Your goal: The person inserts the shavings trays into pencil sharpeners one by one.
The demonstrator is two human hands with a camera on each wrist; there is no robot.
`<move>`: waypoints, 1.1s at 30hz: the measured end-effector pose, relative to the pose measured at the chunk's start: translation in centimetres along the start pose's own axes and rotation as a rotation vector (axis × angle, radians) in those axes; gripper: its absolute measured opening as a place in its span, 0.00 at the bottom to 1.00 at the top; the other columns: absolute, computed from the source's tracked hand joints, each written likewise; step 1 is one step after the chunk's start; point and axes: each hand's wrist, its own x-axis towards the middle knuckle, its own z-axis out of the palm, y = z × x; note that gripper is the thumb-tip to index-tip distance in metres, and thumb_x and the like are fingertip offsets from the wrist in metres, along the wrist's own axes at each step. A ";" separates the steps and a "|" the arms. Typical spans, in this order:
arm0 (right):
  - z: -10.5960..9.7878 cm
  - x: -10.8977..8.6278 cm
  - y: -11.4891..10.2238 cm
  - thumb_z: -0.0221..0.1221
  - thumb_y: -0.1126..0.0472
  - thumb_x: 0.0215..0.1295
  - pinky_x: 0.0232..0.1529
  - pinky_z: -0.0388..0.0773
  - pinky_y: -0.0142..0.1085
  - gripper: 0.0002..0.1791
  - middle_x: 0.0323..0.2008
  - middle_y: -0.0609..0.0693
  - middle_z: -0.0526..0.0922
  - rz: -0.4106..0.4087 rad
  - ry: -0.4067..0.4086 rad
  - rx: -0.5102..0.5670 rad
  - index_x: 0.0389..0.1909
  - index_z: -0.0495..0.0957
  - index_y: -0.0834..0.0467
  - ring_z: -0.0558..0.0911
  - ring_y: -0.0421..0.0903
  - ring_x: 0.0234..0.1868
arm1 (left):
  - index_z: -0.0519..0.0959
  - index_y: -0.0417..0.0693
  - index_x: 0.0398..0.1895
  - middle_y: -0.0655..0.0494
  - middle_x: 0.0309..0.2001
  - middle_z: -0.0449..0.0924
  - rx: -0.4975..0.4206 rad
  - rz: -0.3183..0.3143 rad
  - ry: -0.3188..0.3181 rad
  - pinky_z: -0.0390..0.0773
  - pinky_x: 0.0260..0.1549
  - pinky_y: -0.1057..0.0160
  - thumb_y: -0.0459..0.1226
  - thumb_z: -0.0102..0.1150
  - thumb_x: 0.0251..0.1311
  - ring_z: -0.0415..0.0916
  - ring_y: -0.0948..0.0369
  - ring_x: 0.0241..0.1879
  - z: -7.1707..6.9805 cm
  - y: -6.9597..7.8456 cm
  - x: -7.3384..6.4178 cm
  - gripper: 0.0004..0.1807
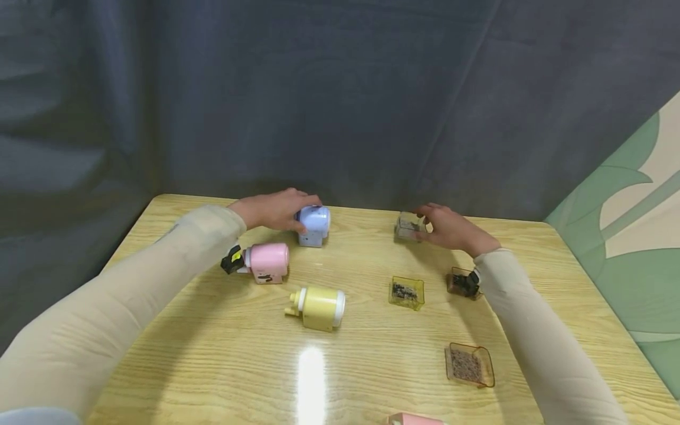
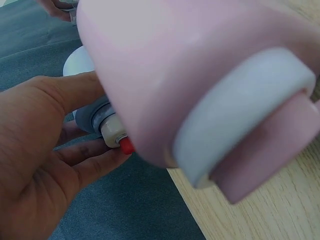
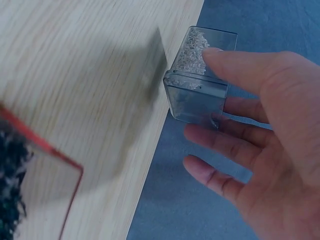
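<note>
Left hand [image 1: 278, 211]: fingers clamped round blue device [image 1: 316, 224] near worktop [image 1: 234, 360] far edge; long axis along that edge, rounded end toward right edge, side marks [image 1: 306, 238] illegible. Right hand [image 1: 450, 229]: fingers pinch clear tray [image 1: 408, 226] near same edge.

I see a light-blue unit [image 1: 317, 221] on the far side, left of centre: barrel horizontal over a squarish block, cream nozzle [image 2: 111, 131] with red tip [image 2: 126, 145] at one end. Left hand [image 1: 278, 209] grips it. Clear rectangular box [image 1: 408, 226] is far, right of centre, pale grains [image 3: 189, 57] inside, pinched by right hand [image 1: 448, 227]. Can't tell if it touches the counter [image 1: 212, 366].
</note>
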 end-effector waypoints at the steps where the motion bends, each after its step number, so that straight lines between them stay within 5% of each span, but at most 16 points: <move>1: 0.0 0.1 -0.1 0.62 0.55 0.65 0.51 0.75 0.55 0.31 0.57 0.68 0.75 -0.003 0.002 -0.001 0.63 0.69 0.68 0.79 0.61 0.52 | 0.67 0.44 0.65 0.42 0.58 0.76 -0.001 -0.006 -0.003 0.74 0.55 0.49 0.41 0.67 0.58 0.74 0.49 0.56 -0.1 0.0 0.0 0.32; 33: 0.5 2.7 -3.4 0.63 0.53 0.63 0.51 0.77 0.53 0.31 0.58 0.64 0.76 -0.042 -0.050 -0.026 0.62 0.71 0.66 0.81 0.57 0.51 | 0.66 0.46 0.65 0.43 0.59 0.77 0.004 -0.027 -0.008 0.72 0.59 0.49 0.41 0.68 0.58 0.74 0.48 0.58 0.1 0.8 0.9 0.33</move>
